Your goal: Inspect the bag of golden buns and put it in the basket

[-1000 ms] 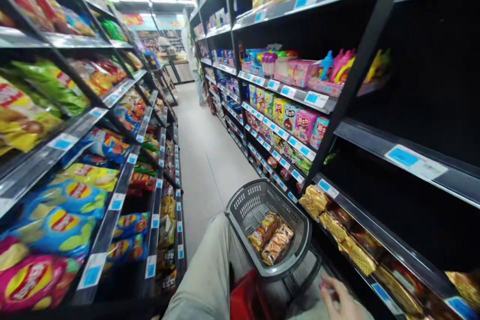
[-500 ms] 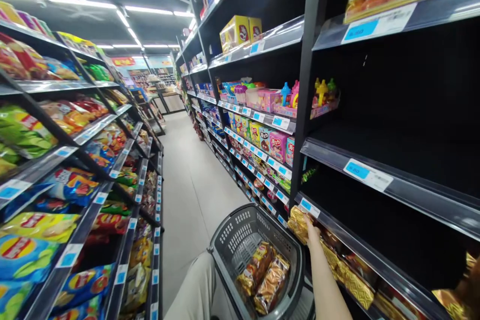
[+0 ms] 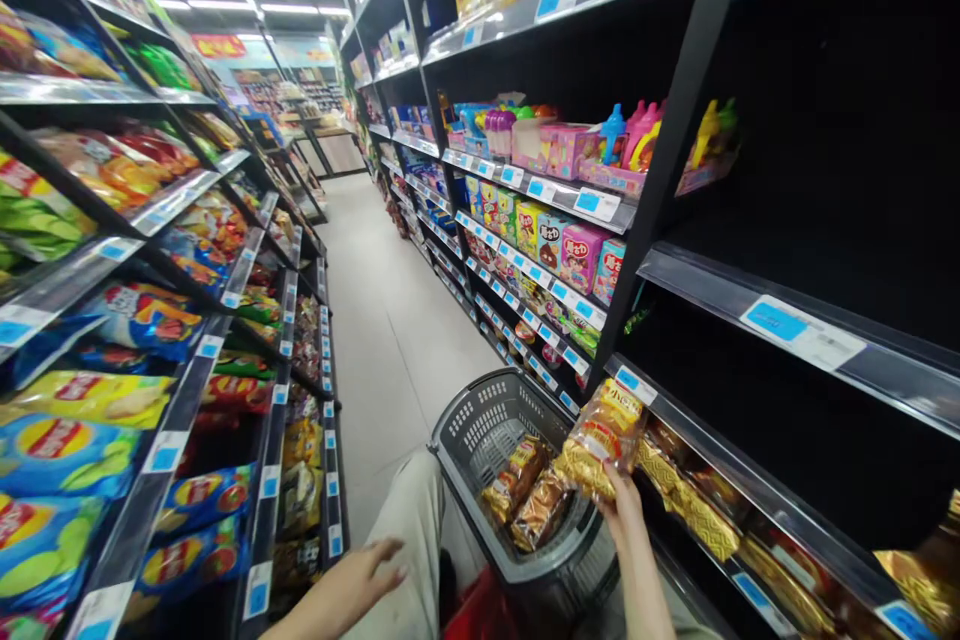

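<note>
My right hand (image 3: 621, 502) grips a gold-and-brown packaged bread loaf (image 3: 604, 435) and holds it over the right rim of a grey plastic shopping basket (image 3: 491, 545). Two similar wrapped loaves lie inside the basket, a left one (image 3: 517, 478) and a right one (image 3: 541, 512). Over my left knee, my left hand (image 3: 367, 575) is empty, its fingers apart. More gold-wrapped packages (image 3: 694, 505) sit on the low shelf just right of my right forearm.
Racks of chip bags (image 3: 64, 450) line the left side. To the right, black shelves hold small colourful boxes (image 3: 581, 255) and toy-topped sweets (image 3: 613, 135). A tiled aisle floor (image 3: 390, 290) runs between them, with a counter (image 3: 334, 152) at its far end. Something red (image 3: 480, 608) shows below the basket.
My right hand has brought the loaf from the low shelf's edge up beside the basket, turning its printed front into view. My left hand has come into view at the bottom.
</note>
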